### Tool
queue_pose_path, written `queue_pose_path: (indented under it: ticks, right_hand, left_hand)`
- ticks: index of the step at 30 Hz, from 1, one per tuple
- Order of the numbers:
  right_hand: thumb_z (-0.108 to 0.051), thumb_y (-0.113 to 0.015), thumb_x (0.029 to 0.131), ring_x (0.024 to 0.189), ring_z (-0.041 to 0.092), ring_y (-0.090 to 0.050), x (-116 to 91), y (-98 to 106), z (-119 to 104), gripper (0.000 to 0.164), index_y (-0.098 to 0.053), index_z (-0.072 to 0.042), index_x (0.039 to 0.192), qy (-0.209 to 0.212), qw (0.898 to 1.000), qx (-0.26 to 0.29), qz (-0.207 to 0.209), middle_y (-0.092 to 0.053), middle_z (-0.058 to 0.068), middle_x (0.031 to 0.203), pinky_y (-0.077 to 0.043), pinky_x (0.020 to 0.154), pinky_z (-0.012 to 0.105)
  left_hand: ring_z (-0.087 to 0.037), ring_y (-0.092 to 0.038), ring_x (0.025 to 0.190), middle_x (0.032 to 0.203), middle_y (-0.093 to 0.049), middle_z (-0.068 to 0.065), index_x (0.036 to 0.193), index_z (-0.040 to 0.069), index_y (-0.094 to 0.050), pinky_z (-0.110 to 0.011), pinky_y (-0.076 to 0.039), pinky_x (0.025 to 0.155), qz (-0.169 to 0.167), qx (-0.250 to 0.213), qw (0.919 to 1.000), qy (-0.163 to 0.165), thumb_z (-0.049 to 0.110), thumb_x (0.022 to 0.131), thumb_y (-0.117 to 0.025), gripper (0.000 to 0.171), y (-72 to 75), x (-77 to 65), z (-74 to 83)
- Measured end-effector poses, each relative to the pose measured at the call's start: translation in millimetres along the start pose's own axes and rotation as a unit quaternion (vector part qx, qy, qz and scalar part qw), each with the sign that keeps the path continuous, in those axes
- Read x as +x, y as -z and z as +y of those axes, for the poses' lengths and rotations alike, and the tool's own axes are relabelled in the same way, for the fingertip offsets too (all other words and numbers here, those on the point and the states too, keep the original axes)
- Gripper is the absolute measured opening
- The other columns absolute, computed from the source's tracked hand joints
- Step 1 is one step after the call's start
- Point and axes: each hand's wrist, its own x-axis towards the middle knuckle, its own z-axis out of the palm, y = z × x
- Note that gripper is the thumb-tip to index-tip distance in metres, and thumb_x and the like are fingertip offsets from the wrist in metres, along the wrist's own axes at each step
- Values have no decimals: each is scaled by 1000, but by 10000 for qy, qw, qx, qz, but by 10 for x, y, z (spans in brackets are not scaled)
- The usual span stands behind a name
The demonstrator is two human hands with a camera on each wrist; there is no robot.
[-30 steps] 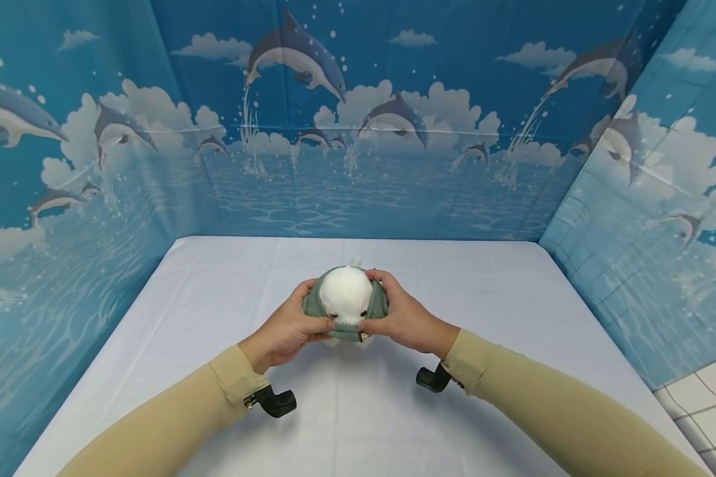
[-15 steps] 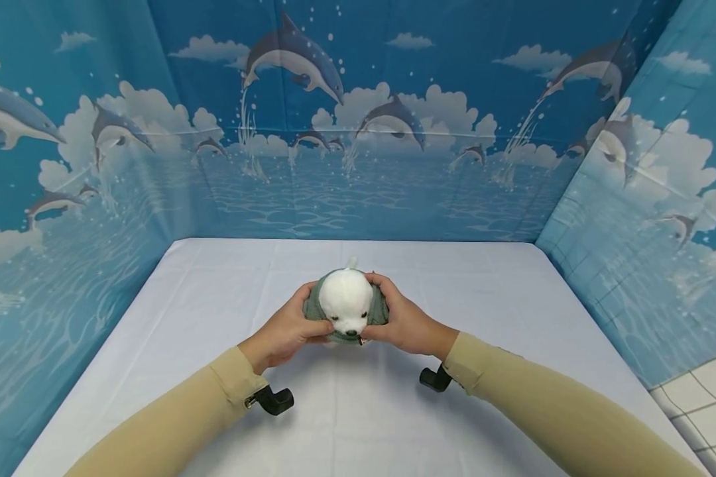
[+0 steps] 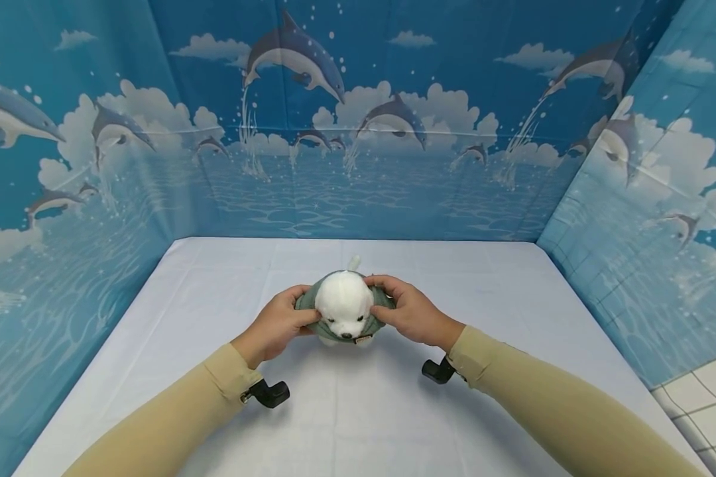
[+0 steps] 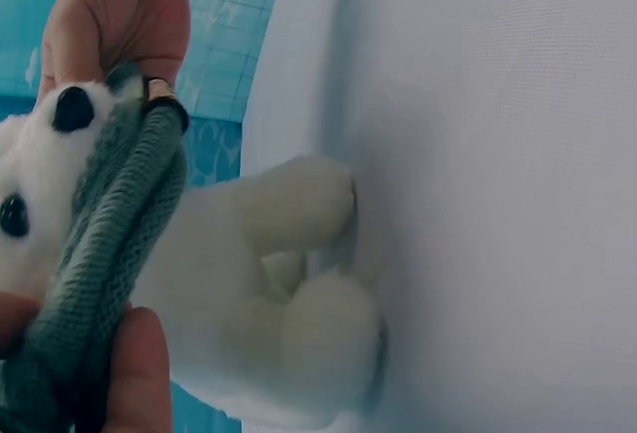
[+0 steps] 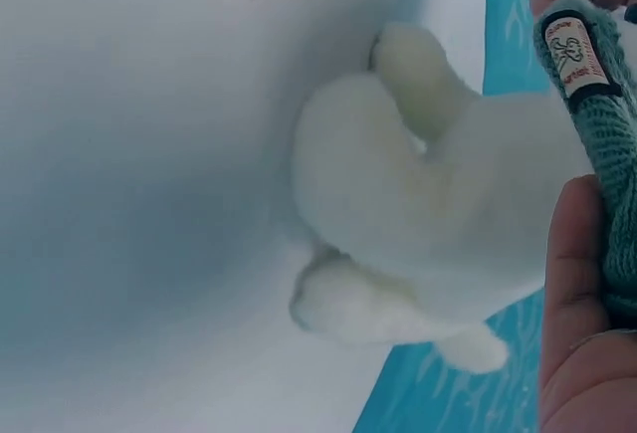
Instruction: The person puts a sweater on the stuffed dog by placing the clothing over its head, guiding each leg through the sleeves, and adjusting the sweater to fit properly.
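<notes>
So the table (image 3: 483, 291) is covered in a white cloth with faint fold lines, and blue dolphin-print curtains (image 3: 358, 192) hang along its back and both sides. White tiles (image 3: 701, 401) show at the far lower right. Only writing I can spot is a little dark-edged label (image 5: 575, 53) with red lettering and a black squiggle, too small to read. It's on the green knit piece (image 4: 109, 234) around the head of a white plush animal (image 3: 344, 298), which sits mid-table, feet down on the cloth. Left hand (image 3: 274, 324) has a narrow pinch on one side of the knit, thumb against fingers; right hand (image 3: 414, 315) grips the opposite side just as snugly.
</notes>
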Motion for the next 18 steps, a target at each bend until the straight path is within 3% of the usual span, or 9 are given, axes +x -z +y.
queue_pose_path:
  ticks: [7,14,18]
  right_hand:
    - [-9,-61,107,151,38,-44,-1,15,18,51,-46,-11,156,-103,9999,54,-97,-40,14,166,-51,112,49]
    - [-9,-61,106,118,32,-58,10,41,93,50,-49,-12,155,-256,9992,65,-303,-50,18,156,-58,86,58]
    - [-10,-61,107,116,27,-59,13,57,111,50,-49,-12,155,-272,9989,14,-371,-51,17,156,-59,83,53]
  left_hand:
    - [-32,-62,130,150,-53,-21,152,4,-48,-45,-59,101,-457,-75,9989,72,0,100,-63,54,70,19,-27]
    - [-27,-66,122,149,-55,-20,153,5,-46,-45,-59,99,-728,76,9971,219,2,101,-65,55,91,51,-98]
    - [-27,-66,124,151,-55,-19,155,7,-44,-45,-59,100,-894,236,9954,233,8,102,-68,58,113,46,-120]
